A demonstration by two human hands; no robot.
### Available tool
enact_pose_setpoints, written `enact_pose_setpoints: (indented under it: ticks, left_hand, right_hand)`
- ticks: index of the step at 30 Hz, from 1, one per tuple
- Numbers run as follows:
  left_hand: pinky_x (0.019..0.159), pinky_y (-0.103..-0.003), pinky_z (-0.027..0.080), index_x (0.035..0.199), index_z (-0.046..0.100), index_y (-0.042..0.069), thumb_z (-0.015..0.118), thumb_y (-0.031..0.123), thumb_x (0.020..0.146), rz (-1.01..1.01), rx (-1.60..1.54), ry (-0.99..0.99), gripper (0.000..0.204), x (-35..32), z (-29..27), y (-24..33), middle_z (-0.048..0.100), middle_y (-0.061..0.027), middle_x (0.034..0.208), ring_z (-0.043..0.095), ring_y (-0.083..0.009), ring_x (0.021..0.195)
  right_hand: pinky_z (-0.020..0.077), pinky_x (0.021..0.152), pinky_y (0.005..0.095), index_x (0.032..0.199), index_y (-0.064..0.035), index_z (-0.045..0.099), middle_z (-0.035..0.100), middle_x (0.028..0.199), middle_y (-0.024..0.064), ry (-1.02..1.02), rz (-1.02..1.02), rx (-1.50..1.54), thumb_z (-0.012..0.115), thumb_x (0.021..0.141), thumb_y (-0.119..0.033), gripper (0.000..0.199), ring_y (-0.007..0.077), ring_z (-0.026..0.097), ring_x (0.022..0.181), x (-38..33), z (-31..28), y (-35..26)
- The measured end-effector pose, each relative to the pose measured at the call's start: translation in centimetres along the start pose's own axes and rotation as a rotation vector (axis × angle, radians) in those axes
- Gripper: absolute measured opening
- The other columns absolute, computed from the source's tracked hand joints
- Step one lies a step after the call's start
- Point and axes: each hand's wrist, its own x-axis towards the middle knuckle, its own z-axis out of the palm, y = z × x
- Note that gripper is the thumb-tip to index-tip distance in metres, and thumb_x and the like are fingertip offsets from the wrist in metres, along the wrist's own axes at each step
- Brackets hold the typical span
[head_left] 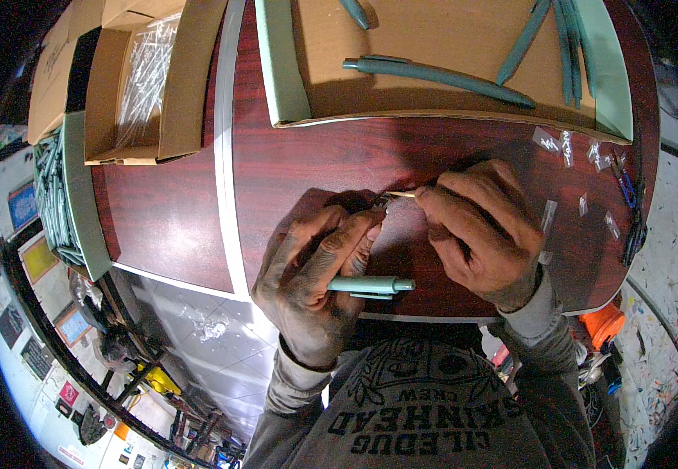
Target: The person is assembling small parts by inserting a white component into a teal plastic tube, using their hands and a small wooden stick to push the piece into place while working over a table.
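Note:
My left hand (312, 270) is closed around a light teal pen (374, 285), whose clip end sticks out to the right below the fingers. Its thumb and index fingertip also pinch something small and pale, too small to make out. Just to the right, my right hand (480, 230) pinches a thin yellowish stick (403, 194). The stick's tip points left and reaches the left fingertips; I cannot tell whether it touches what they hold. Both hands are above the dark red wood-grain table (292, 164).
Ahead stands a shallow cardboard tray (448, 116) holding several dark teal pens (441, 80). At the far left, a box (175, 144) contains clear thin tubes, beside another box of teal pens (61, 203). Small clear printed strips (567, 148) and dark-handled scissors (634, 234) lie right.

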Motion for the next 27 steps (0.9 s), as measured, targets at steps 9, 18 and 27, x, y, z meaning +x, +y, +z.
enact_pose_setpoints:
  ticks: [9, 18, 27]
  left_hand:
    - [0.084, -0.034, 0.055, 0.099, 0.076, 0.003, 0.076, 0.002, 0.083, 0.006, -0.002, 0.004, 0.016, 0.1, 0.0, 0.0, 0.074, -0.0121, 0.101, 0.07, -0.0243, 0.095]
    - [0.084, -0.034, 0.055, 0.1, 0.076, 0.003, 0.076, 0.002, 0.082, 0.023, -0.019, -0.004, 0.018, 0.3, -0.2, 0.0, 0.073, -0.0125, 0.102, 0.07, -0.0249, 0.095]
    - [0.084, -0.034, 0.055, 0.101, 0.075, 0.002, 0.075, 0.001, 0.083, 0.015, 0.0, -0.019, 0.018, 0.1, -0.2, -0.2, 0.073, -0.012, 0.102, 0.07, -0.0248, 0.096]
  right_hand:
    - [0.0512, 0.071, 0.0398, 0.094, -0.0011, 0.072, 0.066, 0.092, 0.0132, -0.048, 0.029, 0.019, 0.073, 0.065, 0.005, 0.03, 0.0298, 0.063, 0.077, 0.9, -0.6, -0.3]
    - [0.0494, 0.071, 0.0391, 0.094, -0.0015, 0.07, 0.067, 0.09, 0.0132, -0.043, 0.096, -0.035, 0.073, 0.076, 0.005, 0.02, 0.0291, 0.063, 0.076, 1.0, -0.2, -0.5]
    - [0.0487, 0.071, 0.039, 0.097, -0.0018, 0.07, 0.067, 0.09, 0.0131, -0.043, 0.076, -0.018, 0.073, 0.074, 0.006, 0.024, 0.0289, 0.063, 0.077, 0.9, -0.2, -0.3]
